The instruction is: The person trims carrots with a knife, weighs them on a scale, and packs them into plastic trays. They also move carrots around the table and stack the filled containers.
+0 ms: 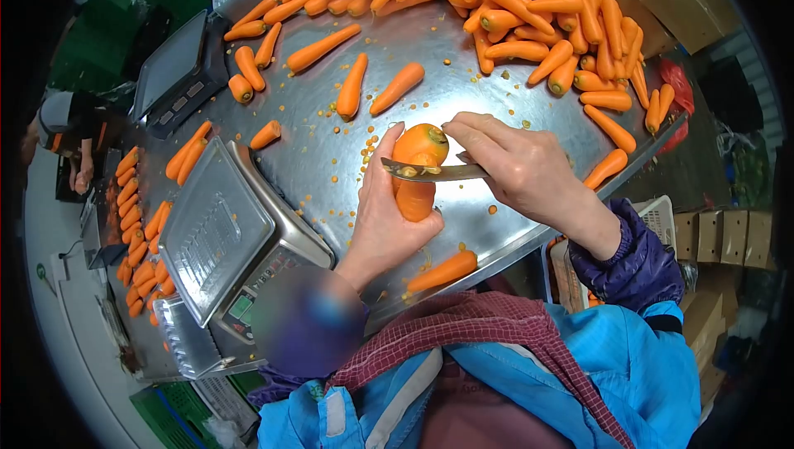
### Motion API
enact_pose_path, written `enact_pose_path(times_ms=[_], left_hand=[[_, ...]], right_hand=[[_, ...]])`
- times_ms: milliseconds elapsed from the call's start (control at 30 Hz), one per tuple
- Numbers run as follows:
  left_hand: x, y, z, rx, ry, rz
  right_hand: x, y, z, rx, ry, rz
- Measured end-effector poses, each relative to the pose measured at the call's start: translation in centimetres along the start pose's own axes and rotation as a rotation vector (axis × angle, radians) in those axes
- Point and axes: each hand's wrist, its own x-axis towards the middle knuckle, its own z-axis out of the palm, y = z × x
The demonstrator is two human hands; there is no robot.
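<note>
My left hand (389, 226) is closed around a thick carrot (416, 201), its stem end pointing up and away from me. In my right hand (517, 164) is a knife (447, 173), its blade lying across the middle of the carrot with pale scraps stuck to it. The knife's handle is hidden inside my fingers. My right thumb and forefinger are near the carrot's stem end. One loose carrot (443, 270) lies at the table's near edge, below my hands. Two more carrots (398, 88) rest on the metal just beyond them.
A large heap of carrots (529, 19) covers the far side of the metal table (488, 234). At left stand a scale (223, 230) and a darker scale (171, 69), with carrot rows beyond. Orange bits dot the surface. Another person's hand (83, 169) shows at far left.
</note>
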Motion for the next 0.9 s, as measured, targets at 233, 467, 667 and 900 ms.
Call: enact_pose_path(times_ms=[233,467,667,900], left_hand=[[-0.6,0.2,-0.1,0.151,0.090,0.111],[-0.2,1.4,-0.1,-0.202,-0.019,0.036],[0.0,2.3,0.1,-0.347,-0.130,-0.113],[-0.3,2.8,0.2,-0.510,-0.162,0.009]], right_hand=[[-0.3,0.7,0.4,-0.078,-0.071,0.032],[-1.3,1.9,0.7,-0.031,-0.028,0.071],[-1.5,2.6,1.2,-0.050,-0.058,0.098],[-3.5,9.6,2.2,-0.152,0.028,0.329]])
